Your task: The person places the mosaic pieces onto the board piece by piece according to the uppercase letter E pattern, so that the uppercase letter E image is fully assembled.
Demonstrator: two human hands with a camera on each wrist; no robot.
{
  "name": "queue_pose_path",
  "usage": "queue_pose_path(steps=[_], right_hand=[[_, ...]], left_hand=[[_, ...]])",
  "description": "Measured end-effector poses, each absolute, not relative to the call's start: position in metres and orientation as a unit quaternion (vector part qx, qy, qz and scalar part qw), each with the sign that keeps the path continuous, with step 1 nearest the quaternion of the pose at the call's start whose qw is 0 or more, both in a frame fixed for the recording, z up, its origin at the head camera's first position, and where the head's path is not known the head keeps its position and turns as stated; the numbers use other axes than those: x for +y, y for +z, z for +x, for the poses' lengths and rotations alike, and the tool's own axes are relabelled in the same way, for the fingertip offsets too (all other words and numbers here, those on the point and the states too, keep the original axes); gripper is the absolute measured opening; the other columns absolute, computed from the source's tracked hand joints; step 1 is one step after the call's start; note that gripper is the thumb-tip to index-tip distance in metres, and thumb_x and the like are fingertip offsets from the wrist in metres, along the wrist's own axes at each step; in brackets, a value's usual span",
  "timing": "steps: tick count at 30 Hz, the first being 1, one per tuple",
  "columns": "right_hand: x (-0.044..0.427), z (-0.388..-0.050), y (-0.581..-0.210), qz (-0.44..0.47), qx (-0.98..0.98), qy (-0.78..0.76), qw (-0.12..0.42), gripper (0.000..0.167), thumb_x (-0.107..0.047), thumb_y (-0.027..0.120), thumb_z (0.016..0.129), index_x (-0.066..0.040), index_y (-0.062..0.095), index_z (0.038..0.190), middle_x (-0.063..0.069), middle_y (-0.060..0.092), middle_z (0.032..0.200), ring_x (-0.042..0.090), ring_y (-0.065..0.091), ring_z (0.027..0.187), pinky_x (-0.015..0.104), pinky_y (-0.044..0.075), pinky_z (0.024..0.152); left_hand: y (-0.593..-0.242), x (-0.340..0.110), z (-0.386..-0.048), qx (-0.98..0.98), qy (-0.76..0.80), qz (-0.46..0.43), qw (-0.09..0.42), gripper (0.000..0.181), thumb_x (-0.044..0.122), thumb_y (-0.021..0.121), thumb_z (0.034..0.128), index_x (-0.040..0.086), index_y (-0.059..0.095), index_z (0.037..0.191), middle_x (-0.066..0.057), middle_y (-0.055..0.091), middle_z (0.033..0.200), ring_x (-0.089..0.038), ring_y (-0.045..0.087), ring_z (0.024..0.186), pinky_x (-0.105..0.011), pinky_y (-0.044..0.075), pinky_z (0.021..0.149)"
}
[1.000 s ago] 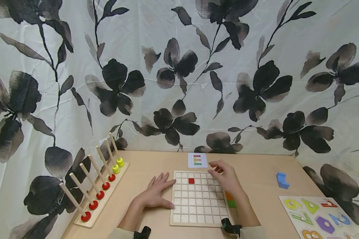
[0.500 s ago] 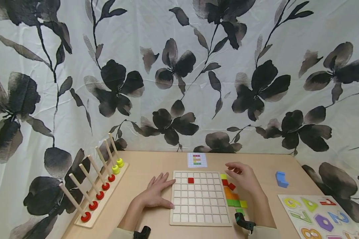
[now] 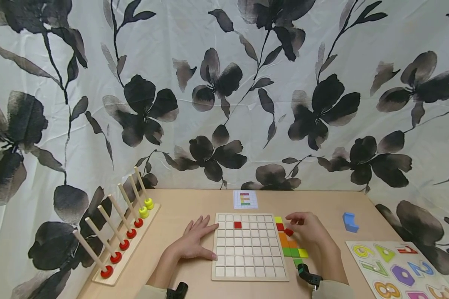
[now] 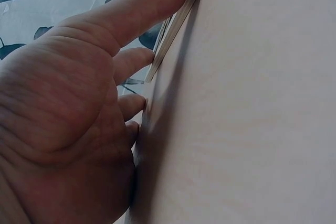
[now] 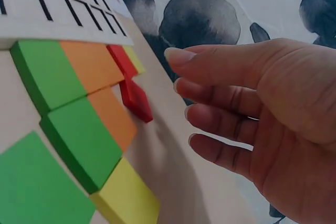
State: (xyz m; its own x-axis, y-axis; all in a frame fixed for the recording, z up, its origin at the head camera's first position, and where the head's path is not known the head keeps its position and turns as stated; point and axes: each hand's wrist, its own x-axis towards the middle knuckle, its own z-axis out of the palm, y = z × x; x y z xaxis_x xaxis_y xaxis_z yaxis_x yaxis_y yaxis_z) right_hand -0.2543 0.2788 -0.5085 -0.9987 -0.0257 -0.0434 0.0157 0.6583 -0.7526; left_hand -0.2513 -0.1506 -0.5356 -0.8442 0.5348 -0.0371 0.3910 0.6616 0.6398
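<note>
A pale wooden grid board (image 3: 251, 279) lies on the table, one red tile (image 3: 238, 225) set in an upper square. My left hand (image 3: 194, 241) is spread at the board's left edge; in the left wrist view its thumb (image 4: 152, 9) touches the rim. Beyond the right edge, my right hand (image 3: 310, 232) hovers with relaxed fingers beside a loose, skewed red tile (image 3: 289, 232). The right wrist view shows a gap between the fingers and that loose red tile (image 5: 136, 100). Orange tiles (image 3: 283, 239), green tiles (image 3: 294, 252) and yellow tiles (image 3: 303, 253) lie flat around it.
A card with a coloured pattern (image 3: 245, 199) lies behind the board. On the left stands a wooden peg rack (image 3: 116, 274) with red and yellow rings. A blue block (image 3: 350, 222) and a number-and-shape board (image 3: 396, 265) are on the right. Floral cloth (image 3: 224, 104) hangs behind the table.
My right hand has moved right, from over the board's upper right corner to the loose tiles, uncovering them. The left hand has stayed at the board's edge.
</note>
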Motion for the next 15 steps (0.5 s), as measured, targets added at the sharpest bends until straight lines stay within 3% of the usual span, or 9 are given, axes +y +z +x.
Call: queue_pose_path(steps=[7,15], right_hand=[[0.2803,-0.2520,-0.5168,0.004,0.908,-0.416,0.048,0.025,-0.001,0.078,0.089,-0.007,0.078,0.113,0.007,0.064,0.090,0.023,0.055,0.090,0.026,0.049,0.074],[0.2781,-0.2492,-0.5189,0.010,0.910,-0.411,0.058,0.025,0.004,0.080,0.085,-0.006,0.078,0.108,0.008,0.063,0.096,0.024,0.053,0.095,0.027,0.051,0.075]], left_hand=[[-0.5374,-0.1510,-0.2505,0.903,0.325,0.256,0.113,0.103,0.056,0.090,0.0717,0.020,0.047,0.158,-0.022,0.015,0.173,-0.044,0.003,0.162,-0.069,-0.004,0.126],[-0.5376,-0.1510,-0.2517,0.906,0.317,0.259,0.109,0.103,0.058,0.090,0.0717,0.020,0.047,0.158,-0.022,0.016,0.173,-0.044,0.004,0.162,-0.069,-0.003,0.126]])
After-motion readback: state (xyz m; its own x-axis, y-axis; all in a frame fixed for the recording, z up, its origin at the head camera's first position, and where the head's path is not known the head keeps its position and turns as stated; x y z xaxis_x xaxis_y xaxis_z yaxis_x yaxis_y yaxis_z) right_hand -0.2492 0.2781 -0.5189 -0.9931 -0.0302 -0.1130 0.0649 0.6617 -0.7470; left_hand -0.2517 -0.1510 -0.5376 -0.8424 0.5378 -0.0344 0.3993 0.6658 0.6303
